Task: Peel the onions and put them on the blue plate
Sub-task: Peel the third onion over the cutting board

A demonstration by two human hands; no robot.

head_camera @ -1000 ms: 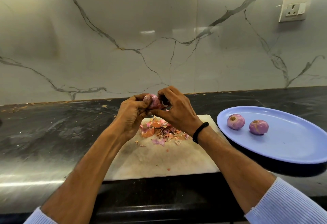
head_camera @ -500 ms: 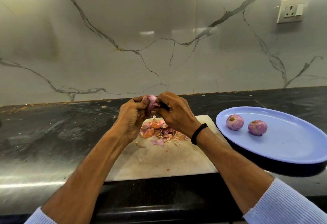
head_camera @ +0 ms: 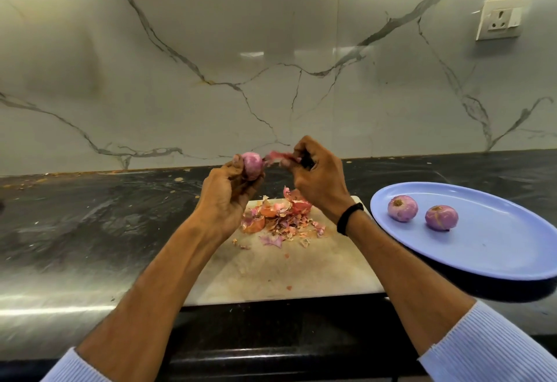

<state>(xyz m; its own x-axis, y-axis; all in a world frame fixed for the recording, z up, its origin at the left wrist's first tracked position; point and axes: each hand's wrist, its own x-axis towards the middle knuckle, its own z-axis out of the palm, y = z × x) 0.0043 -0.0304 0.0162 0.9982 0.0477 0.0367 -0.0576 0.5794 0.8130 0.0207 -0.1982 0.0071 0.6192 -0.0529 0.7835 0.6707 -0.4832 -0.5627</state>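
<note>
My left hand [head_camera: 227,197] holds a small pink onion [head_camera: 252,165] up above the cutting board [head_camera: 280,273]. My right hand [head_camera: 316,179] is beside it, pinching a strip of pink skin [head_camera: 278,157] that stretches away from the onion; a dark object shows between its fingers, too hidden to name. Two peeled onions, one [head_camera: 402,207] and another [head_camera: 441,217], lie side by side on the blue plate [head_camera: 494,255] at the right. A heap of onion skins [head_camera: 278,219] sits on the far part of the board, under my hands.
The board lies on a dark stone counter [head_camera: 90,222] with scattered scraps along the back edge. A marbled wall rises behind, with a socket [head_camera: 500,20] at the upper right. The plate's near rim overhangs the counter beside the board.
My hands have moved apart: the right hand has pulled a strip of skin off to the right while the left hand keeps the onion. The onion's pink side now shows.
</note>
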